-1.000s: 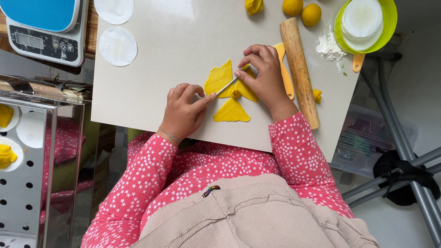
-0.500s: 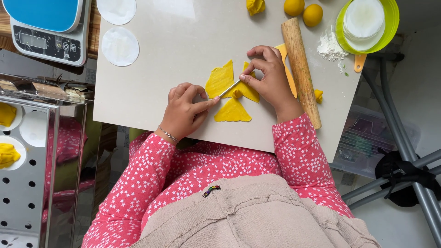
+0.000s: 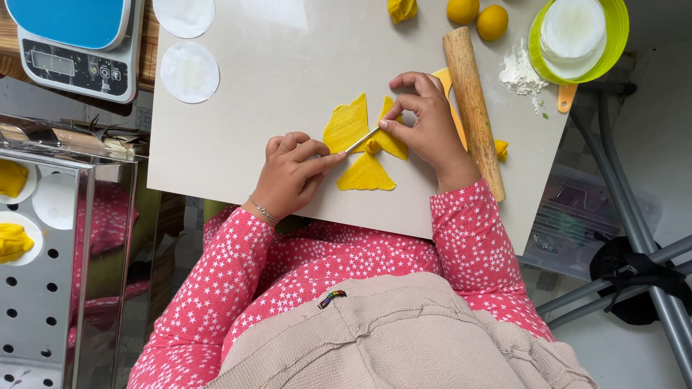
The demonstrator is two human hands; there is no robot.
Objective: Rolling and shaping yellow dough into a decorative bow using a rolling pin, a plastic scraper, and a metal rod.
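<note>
Yellow dough triangles (image 3: 365, 175): with your right hand (image 3: 425, 126) pinched on the thin stick (image 3: 362, 140), left hand (image 3: 292, 173) curled steadying its tip, press lightly

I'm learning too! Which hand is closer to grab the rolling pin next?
Probably the right hand: it lies just beside the rolling pin, though it pinches a thin stick; the left hand sits beyond the yellow dough pieces.

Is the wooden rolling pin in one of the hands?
No, the wooden rolling pin lies on the board beside the right hand, which pinches a thin stick over the yellow dough pieces.
</note>
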